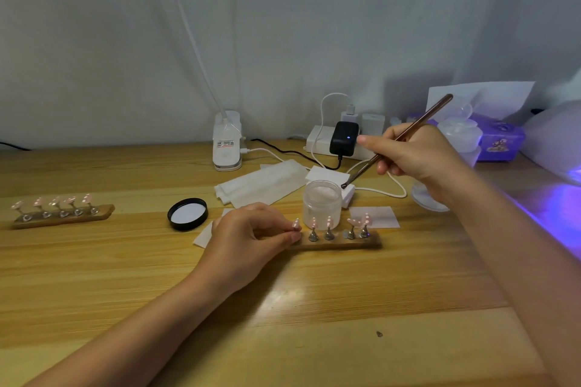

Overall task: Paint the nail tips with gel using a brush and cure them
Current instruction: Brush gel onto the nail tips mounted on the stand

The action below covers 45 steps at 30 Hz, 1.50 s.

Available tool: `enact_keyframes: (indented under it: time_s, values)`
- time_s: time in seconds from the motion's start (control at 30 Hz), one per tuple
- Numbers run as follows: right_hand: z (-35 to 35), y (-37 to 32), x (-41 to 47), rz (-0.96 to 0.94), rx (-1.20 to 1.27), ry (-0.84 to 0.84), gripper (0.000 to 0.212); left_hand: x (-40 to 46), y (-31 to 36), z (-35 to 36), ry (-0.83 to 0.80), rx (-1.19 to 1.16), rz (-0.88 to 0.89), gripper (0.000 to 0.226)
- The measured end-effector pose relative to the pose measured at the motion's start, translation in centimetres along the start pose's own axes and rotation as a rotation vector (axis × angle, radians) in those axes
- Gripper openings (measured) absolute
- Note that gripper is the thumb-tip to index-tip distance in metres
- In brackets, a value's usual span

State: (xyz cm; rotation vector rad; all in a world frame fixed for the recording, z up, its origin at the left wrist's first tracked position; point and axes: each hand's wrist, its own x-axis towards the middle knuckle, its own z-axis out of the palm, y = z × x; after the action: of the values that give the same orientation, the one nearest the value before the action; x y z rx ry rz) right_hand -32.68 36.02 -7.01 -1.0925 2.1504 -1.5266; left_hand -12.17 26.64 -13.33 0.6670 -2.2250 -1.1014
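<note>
While my left hand [251,236] pinches the leftmost pink nail tip [296,224] between thumb and fingertips, that tip sits on its little metal stand at the left end of a wooden holder bar [341,242] in the middle of the wooden desk [314,308]. Four more pink tips with pale dots stand upright along the same bar to the right. Just behind the bar is an open clear jar of gel [322,203], its contents whitish. My right hand [415,154] grips a slim brown brush [397,139] like a pen, fingers curled round the shaft, and the dark brush tip hangs just beside the jar's right rim; I cannot tell whether it touches the rim.

Left of the jar lies its black lid [188,214], turned up so the white liner shows. Small white wipes [262,182] lie behind and around the jar. Well apart on the far left of the desk rests a second wooden holder [63,217] with five pink tips.

At the back stand a white clip lamp base [227,143], a white power strip [323,140] with a black adapter [344,138] plugged in, and white cables. On the right there is a purple tissue box [500,138], and a white curing lamp [556,141] casts violet light across the desk edge.
</note>
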Motion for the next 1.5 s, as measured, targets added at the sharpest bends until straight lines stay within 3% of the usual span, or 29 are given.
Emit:
enact_keyframes:
  time_s: [0.37,0.5,0.6,0.7,0.8,0.9,1.1,1.5]
  values:
    - [-0.1,-0.8,-0.4,-0.064,-0.041,-0.001,0.030,-0.1,0.4,0.0,-0.012,-0.001,0.020,0.020]
    - [-0.1,-2.6,-1.5,-0.176,0.114,0.057,0.026,-0.2,0.3,0.1,0.000,0.036,0.064,0.023]
    - [1.3,-3.0,-3.5,-0.273,0.250,0.008,0.028,-0.3,0.2,0.2,0.023,0.070,0.117,0.023]
    - [3.0,-1.2,-6.2,-0.452,0.114,-0.036,0.022,-0.4,0.1,0.3,0.036,0.103,0.183,0.014]
    - [4.2,1.7,-8.7,-0.562,0.064,0.108,0.028,-0.3,-0.1,0.2,0.054,0.029,0.190,0.010]
    - [5.1,2.8,-9.6,-0.572,0.034,0.191,0.035,-0.2,-0.1,-0.1,0.055,-0.062,0.163,0.016]
    - [5.5,2.9,-9.6,-0.660,0.017,0.188,0.053,-0.3,0.2,-0.2,0.043,-0.101,0.132,0.021]
    - [6.1,3.4,-9.0,-0.636,0.000,0.161,0.055,-0.2,0.1,-0.3,0.031,-0.108,0.127,0.020]
